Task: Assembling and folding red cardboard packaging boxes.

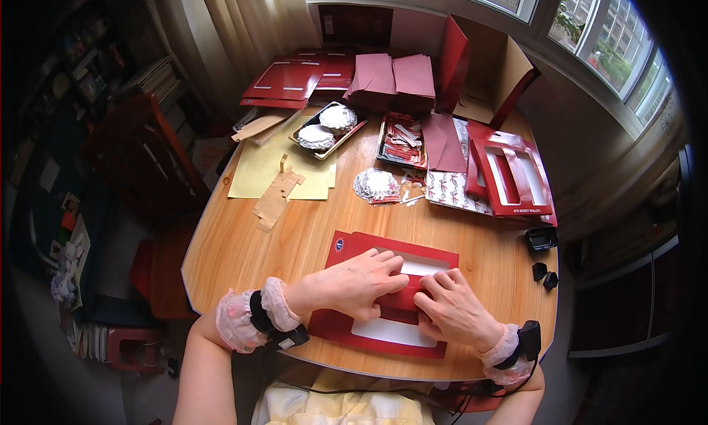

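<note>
A flat red card sleeve with two long window openings lies near the front edge of the table. My left hand rests over its left and middle part, fingers curled down and closed on the strip between the windows. From the right, my right hand comes in with thumb and fingertips pinched together on the same strip. The fingertips of both hands nearly meet. Whatever small piece may be under them is hidden. White shows through the windows.
Beyond the sleeve lie a pile of round silver-white stickers, a black tray of strips, a tray of sticker stacks, yellow sheets and brown tape pieces. Finished-looking red sleeves sit right; pink envelope stacks stand behind.
</note>
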